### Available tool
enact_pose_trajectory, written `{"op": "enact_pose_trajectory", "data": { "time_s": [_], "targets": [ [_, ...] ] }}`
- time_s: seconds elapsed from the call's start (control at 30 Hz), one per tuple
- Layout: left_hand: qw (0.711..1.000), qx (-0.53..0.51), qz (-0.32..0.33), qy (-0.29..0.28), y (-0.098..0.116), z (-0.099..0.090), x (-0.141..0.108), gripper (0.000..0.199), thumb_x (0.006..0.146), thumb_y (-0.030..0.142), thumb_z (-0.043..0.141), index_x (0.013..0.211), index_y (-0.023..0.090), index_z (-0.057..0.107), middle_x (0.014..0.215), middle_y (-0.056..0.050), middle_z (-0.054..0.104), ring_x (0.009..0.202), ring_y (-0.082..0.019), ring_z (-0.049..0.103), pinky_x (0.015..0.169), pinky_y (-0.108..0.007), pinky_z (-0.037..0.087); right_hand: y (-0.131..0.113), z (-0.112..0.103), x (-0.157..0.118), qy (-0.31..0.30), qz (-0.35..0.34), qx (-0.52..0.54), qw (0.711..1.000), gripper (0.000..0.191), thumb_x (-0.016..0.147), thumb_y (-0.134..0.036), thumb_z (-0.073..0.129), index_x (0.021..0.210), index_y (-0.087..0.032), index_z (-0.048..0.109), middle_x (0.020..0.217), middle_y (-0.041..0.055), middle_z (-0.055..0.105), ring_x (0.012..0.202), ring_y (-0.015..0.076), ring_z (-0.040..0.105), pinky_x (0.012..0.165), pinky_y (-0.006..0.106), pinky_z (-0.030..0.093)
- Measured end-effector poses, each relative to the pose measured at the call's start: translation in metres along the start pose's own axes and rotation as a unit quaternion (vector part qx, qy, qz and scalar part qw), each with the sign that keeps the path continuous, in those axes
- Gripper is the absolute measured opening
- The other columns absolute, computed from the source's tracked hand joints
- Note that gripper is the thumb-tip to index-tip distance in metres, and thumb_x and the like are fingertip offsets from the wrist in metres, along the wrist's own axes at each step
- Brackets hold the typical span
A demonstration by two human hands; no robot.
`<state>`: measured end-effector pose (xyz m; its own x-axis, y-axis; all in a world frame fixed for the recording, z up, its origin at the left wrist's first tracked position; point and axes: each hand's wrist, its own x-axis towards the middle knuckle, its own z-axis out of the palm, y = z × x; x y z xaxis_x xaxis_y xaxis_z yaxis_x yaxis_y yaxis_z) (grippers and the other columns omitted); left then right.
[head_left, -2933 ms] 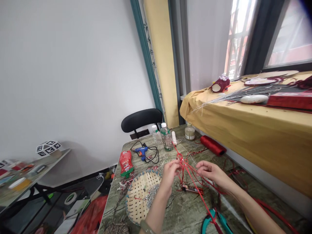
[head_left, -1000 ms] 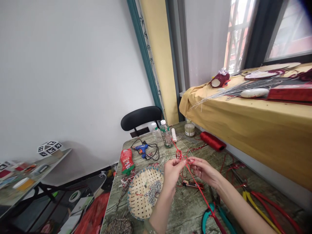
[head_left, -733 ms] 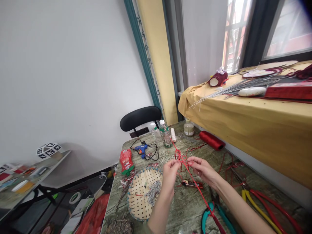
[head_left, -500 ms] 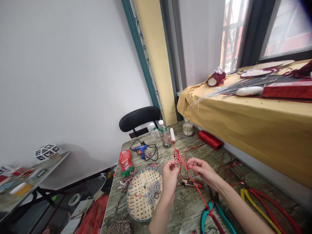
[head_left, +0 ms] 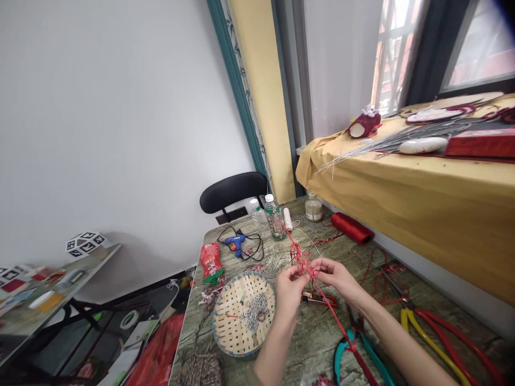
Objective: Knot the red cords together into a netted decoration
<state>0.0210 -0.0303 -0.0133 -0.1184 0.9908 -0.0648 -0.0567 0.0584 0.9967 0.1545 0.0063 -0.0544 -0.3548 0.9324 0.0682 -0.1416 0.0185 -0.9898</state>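
Left hand (head_left: 290, 287): on my feed, its grip is pinched, thumb and fingers together on the red cord (head_left: 330, 310).
Right hand (head_left: 336, 276): this grip I also see clamped on the cord, its fingertips just beside the left ones.
Red cord: I find it above the middle of the wood-grain surface (head_left: 309, 335), looped and knotted at the fingers; one length slants up toward the green-labelled bottle (head_left: 276, 221), another down over the teal-handled pliers (head_left: 341, 351). I cannot tell how either end is fixed.
Woven basket (head_left: 225, 329): left of the left forearm, with small metal rings (head_left: 253, 316) heaped inside.
Glue gun (head_left: 237, 243): I see it lying beyond the basket, near the red pouch (head_left: 211, 258).
Red spool (head_left: 352, 228): on its side, beyond the right hand.
Yellow-and-red-handled tool (head_left: 407, 316): right of the right forearm.
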Motion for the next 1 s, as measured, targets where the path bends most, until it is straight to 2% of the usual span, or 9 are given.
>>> {"op": "enact_pose_trajectory", "data": {
  "time_s": [0.17,0.27,0.33,0.43,0.53,0.6,0.73,0.83,1.0],
  "targets": [
    [1.000,0.013,-0.005,-0.010,-0.008,-0.004,0.000,0.009,0.055,0.014,0.060,0.063,0.012,0.063,0.059,-0.002,0.061,0.054,-0.012,0.050,0.057,-0.023,0.037,0.004,0.002,-0.001,0.017,0.036,-0.019,0.999,0.019,0.064,-0.031,0.061,0.076,-0.017,0.056,0.067,-0.0014,0.058,0.057,0.0101,0.050,0.050,0.020,0.036],
    [1.000,0.011,-0.008,-0.011,-0.013,-0.006,0.000,0.008,0.056,0.017,0.061,0.062,0.012,0.062,0.059,-0.003,0.062,0.055,-0.012,0.052,0.058,-0.024,0.038,0.007,0.005,0.000,0.010,0.053,-0.020,0.998,0.021,0.062,-0.031,0.061,0.077,-0.017,0.057,0.069,0.0001,0.061,0.059,0.0121,0.053,0.051,0.021,0.036],
    [1.000,-0.006,-0.007,0.007,-0.016,-0.008,-0.001,0.015,0.054,0.017,0.064,0.068,0.012,0.061,0.061,-0.003,0.062,0.056,-0.012,0.053,0.058,-0.024,0.039,0.007,0.005,0.000,0.017,0.049,-0.018,0.998,0.024,0.061,-0.029,0.061,0.081,-0.017,0.057,0.074,0.0019,0.062,0.065,0.0145,0.055,0.054,0.023,0.039],
    [0.998,-0.021,0.002,0.059,-0.020,-0.011,-0.002,0.027,0.052,0.019,0.068,0.076,0.013,0.055,0.057,-0.001,0.059,0.053,-0.012,0.054,0.055,-0.023,0.039,0.004,0.002,-0.004,0.103,0.020,-0.029,0.994,0.031,0.061,-0.024,0.059,0.091,-0.019,0.054,0.086,0.0044,0.061,0.071,0.0157,0.055,0.053,0.022,0.039],
    [0.997,-0.001,0.017,0.079,-0.021,-0.013,-0.003,0.024,0.053,0.024,0.068,0.068,0.014,0.053,0.054,-0.001,0.058,0.051,-0.012,0.054,0.053,-0.023,0.039,-0.002,-0.002,-0.014,0.194,-0.008,-0.046,0.980,0.029,0.066,-0.024,0.053,0.094,-0.020,0.052,0.091,0.0049,0.059,0.070,0.0151,0.052,0.049,0.021,0.036],
    [0.996,0.023,0.031,0.079,-0.020,-0.013,-0.003,0.020,0.053,0.026,0.068,0.060,0.013,0.054,0.054,-0.002,0.058,0.051,-0.013,0.053,0.053,-0.023,0.039,-0.007,-0.002,-0.020,0.213,-0.027,-0.058,0.975,0.022,0.068,-0.024,0.051,0.089,-0.020,0.054,0.086,0.0039,0.059,0.072,0.0158,0.052,0.052,0.022,0.038],
    [0.997,0.020,0.044,0.061,-0.014,-0.008,-0.006,0.015,0.057,0.025,0.065,0.064,0.012,0.061,0.060,-0.004,0.062,0.057,-0.014,0.054,0.057,-0.024,0.041,-0.016,0.007,-0.029,0.171,-0.055,-0.105,0.978,0.011,0.067,-0.028,0.057,0.074,-0.019,0.058,0.074,0.0020,0.059,0.071,0.0167,0.053,0.064,0.025,0.041],
    [0.998,-0.032,0.033,0.050,-0.011,-0.002,-0.007,0.016,0.056,0.023,0.065,0.067,0.012,0.062,0.065,-0.005,0.064,0.061,-0.014,0.056,0.060,-0.025,0.042,-0.017,0.019,-0.031,0.135,-0.051,-0.118,0.982,0.013,0.068,-0.032,0.058,0.072,-0.019,0.059,0.070,0.0016,0.059,0.066,0.0164,0.053,0.061,0.025,0.041],
    [0.996,-0.066,0.001,0.053,-0.013,0.003,-0.009,0.015,0.057,0.022,0.064,0.067,0.012,0.061,0.065,-0.005,0.064,0.059,-0.014,0.057,0.057,-0.023,0.042,-0.011,0.031,-0.030,0.156,-0.061,-0.098,0.981,0.018,0.069,-0.035,0.057,0.077,-0.019,0.062,0.077,0.0039,0.062,0.072,0.0182,0.054,0.066,0.026,0.042]
  ]
}}
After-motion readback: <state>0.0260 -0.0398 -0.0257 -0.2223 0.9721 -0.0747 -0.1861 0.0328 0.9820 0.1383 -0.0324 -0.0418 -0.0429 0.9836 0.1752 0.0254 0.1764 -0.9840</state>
